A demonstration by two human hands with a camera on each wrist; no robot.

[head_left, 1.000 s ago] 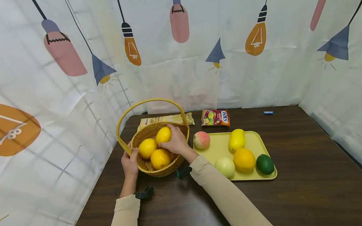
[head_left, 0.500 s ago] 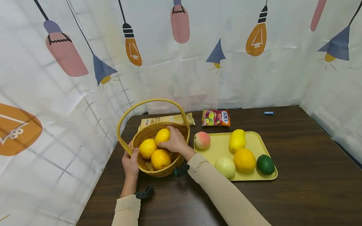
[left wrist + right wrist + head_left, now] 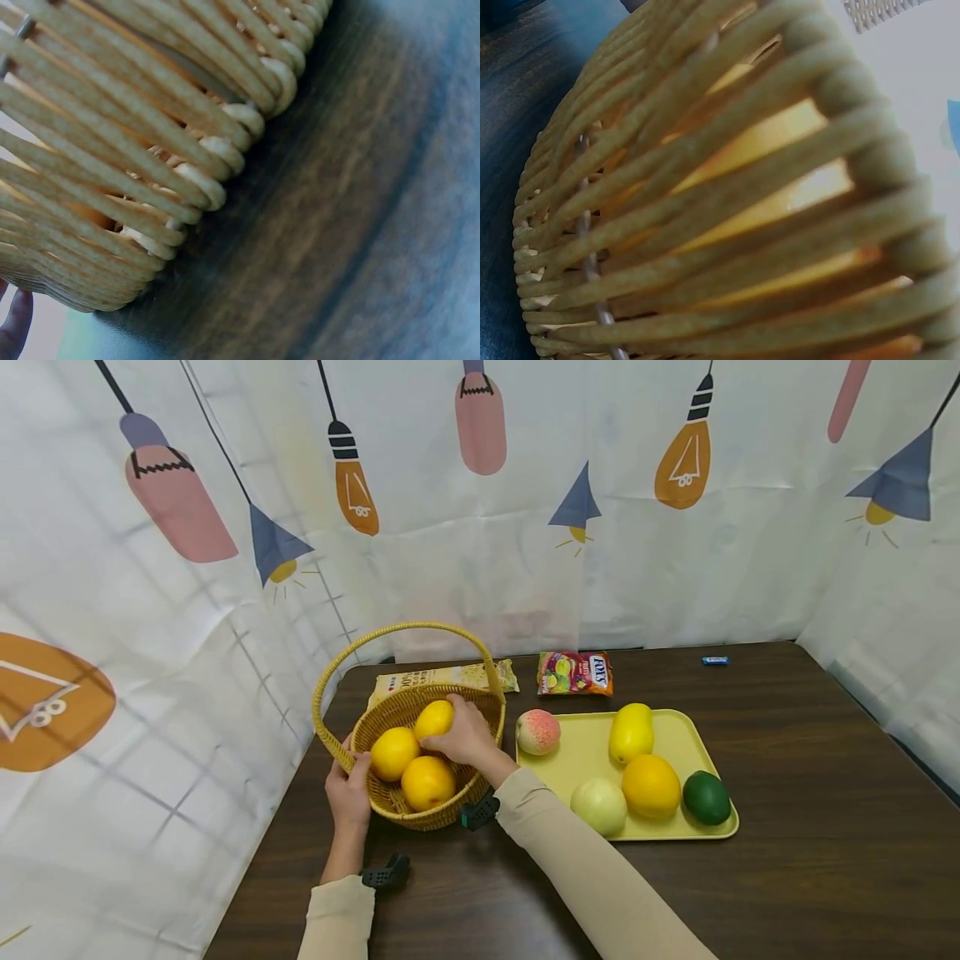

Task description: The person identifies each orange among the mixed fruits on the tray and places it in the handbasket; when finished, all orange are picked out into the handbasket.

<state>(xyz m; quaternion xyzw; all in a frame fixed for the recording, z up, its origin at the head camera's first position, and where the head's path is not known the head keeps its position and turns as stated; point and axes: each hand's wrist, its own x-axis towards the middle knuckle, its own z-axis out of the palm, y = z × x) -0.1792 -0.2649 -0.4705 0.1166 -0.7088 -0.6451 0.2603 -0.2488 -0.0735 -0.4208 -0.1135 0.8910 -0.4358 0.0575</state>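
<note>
A yellow wicker basket (image 3: 420, 820) with a tall hoop handle stands at the left of the table in the head view. My left hand (image 3: 348, 789) holds its left side by the handle's foot, thumb over the rim. My right hand (image 3: 467, 735) reaches in over the right rim and holds a yellow orange (image 3: 433, 719) between thumb and fingers. Two more oranges, a left one (image 3: 394, 753) and a front one (image 3: 427, 783), lie in the basket beside it. Close woven strands of the basket (image 3: 112, 142) fill much of both wrist views; the right hand is hidden in its own.
Right of the basket, a yellow tray (image 3: 570, 747) bears a pale green round fruit (image 3: 599, 806), a yellow fruit (image 3: 632, 733), an orange (image 3: 651, 786) and an avocado (image 3: 707, 797). A peach (image 3: 537, 732) overlaps its corner. Behind are snack packets (image 3: 575, 673) and a small blue item (image 3: 715, 661).
My right wrist has shifted slightly left, with the orange still between its fingers. The left hand and basket keep their places.
</note>
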